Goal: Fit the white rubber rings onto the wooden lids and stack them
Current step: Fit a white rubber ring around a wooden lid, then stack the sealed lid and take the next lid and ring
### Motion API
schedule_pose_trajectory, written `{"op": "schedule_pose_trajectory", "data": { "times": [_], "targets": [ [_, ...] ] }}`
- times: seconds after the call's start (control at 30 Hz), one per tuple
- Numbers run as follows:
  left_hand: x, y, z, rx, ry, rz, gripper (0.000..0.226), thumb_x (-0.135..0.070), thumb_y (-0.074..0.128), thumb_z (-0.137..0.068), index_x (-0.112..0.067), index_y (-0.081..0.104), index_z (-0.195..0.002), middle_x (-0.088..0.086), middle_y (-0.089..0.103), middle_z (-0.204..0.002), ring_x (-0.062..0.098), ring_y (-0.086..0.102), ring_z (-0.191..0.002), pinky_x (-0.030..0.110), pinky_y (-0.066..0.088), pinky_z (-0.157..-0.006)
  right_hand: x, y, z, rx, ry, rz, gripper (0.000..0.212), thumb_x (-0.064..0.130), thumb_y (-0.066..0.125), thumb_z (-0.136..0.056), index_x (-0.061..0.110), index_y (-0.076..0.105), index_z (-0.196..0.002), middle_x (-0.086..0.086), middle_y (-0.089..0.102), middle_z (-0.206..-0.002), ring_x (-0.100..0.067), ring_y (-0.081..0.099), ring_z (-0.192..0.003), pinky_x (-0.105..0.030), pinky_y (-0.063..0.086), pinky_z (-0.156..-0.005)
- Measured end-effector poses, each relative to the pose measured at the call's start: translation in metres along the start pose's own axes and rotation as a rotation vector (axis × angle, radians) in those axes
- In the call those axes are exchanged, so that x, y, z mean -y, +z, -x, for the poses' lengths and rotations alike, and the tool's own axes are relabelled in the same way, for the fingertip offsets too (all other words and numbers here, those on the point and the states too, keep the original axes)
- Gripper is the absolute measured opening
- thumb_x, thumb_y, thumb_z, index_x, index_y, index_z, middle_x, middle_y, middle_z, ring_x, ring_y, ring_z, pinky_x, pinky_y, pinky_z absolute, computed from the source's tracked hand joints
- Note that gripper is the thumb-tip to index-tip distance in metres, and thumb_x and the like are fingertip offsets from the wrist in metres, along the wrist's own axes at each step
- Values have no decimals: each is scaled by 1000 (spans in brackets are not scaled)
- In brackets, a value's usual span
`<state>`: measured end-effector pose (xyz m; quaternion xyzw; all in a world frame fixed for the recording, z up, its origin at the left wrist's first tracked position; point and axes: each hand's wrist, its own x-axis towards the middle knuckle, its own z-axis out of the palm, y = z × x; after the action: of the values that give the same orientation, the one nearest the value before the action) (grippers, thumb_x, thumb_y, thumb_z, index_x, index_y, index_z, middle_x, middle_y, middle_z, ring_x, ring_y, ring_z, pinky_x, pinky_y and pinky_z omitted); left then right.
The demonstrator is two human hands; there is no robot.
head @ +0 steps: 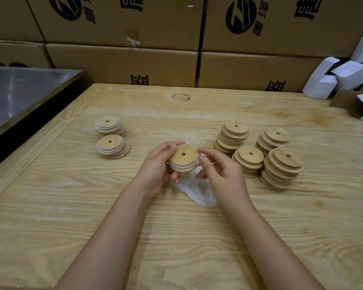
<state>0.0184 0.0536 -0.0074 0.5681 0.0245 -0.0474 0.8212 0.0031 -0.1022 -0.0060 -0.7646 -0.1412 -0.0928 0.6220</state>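
My left hand [158,166] grips a round wooden lid [183,158] with a centre hole, held a little above the table; a white rubber ring shows around its lower step. My right hand [220,174] touches the lid's right edge with thumb and fingertips at the ring. Under both hands lies a pile of loose white rubber rings [201,193]. Two short stacks of lids with white rings [111,137] stand at the left. Several taller stacks of bare wooden lids [281,162] stand at the right.
The wooden table [176,237] has a raised border at the left. A metal-topped surface [19,95] sits beyond the left edge. Cardboard cartons [124,63] wall off the back. White folded boxes [343,76] are piled at the far right corner.
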Motion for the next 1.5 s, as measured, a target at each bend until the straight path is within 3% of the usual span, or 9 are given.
{"op": "schedule_pose_trajectory", "data": {
  "times": [0.13,0.27,0.47,0.6,0.77,0.87,1.17,1.37,1.5],
  "targets": [
    [2,2,4,133,15,-118,50,-9,61,-81,-16,49,-129,11,63,-94,19,61,-60,25,50,-50,-4,-2,-4,-52,141,-89,35,12,64,-88,22,60,-121,-7,70,-87,-6,65,-64,-24,55,-69],
    [1,3,4,2,89,-163,58,6,61,-82,-18,48,-133,14,61,-105,21,62,-61,25,51,-53,-6,-2,-3,-22,130,-13,36,18,60,-91,28,56,-126,3,70,-88,-4,65,-69,-28,54,-75],
    [-13,-14,0,-394,358,-98,47,5,66,-81,-12,49,-121,11,64,-91,13,63,-51,24,54,-51,-8,-4,-4,-62,149,14,22,14,53,-94,29,64,-105,14,70,-82,1,62,-67,-31,55,-77],
    [-19,-47,0,-827,507,-124,41,-14,75,-80,-17,53,-115,9,68,-95,9,68,-72,25,57,-69,-10,-4,-5,-75,154,29,19,14,52,-95,21,68,-103,12,70,-82,4,61,-67,-35,55,-80],
    [-20,-84,3,-1104,543,-385,55,-40,80,-70,-19,58,-116,-5,66,-90,-18,57,-69,1,41,-72,-12,-3,-5,-81,157,38,18,16,53,-94,24,69,-98,13,70,-82,0,61,-75,-40,53,-85],
    [-17,-90,3,-1137,501,-474,56,-45,79,-68,-21,58,-114,-10,62,-88,-24,52,-67,2,38,-79,-12,-4,-4,-84,132,56,20,17,53,-94,31,66,-92,15,69,-79,0,62,-73,-41,53,-84],
    [-8,-103,-7,-1123,399,-679,57,-42,70,-79,-10,50,-122,8,58,-100,24,52,-107,32,36,-94,-10,-8,-5,-112,105,126,26,17,52,-93,37,64,-83,15,67,-72,-32,59,-68,-41,51,-68],
    [-5,-105,-10,-1092,303,-783,58,-45,68,-81,-14,48,-127,15,49,-122,29,47,-115,39,36,-101,-13,-13,-6,-139,22,243,17,16,54,-93,18,71,-96,9,67,-75,-2,53,-57,-17,45,-60],
    [-6,-103,-10,-1088,259,-825,64,-47,66,-82,-10,47,-131,17,41,-130,33,44,-120,39,35,-105,-15,-17,-7,-203,-147,495,16,8,56,-91,6,70,-98,-3,69,-83,-18,59,-77,-26,42,-72]
  ]
}}
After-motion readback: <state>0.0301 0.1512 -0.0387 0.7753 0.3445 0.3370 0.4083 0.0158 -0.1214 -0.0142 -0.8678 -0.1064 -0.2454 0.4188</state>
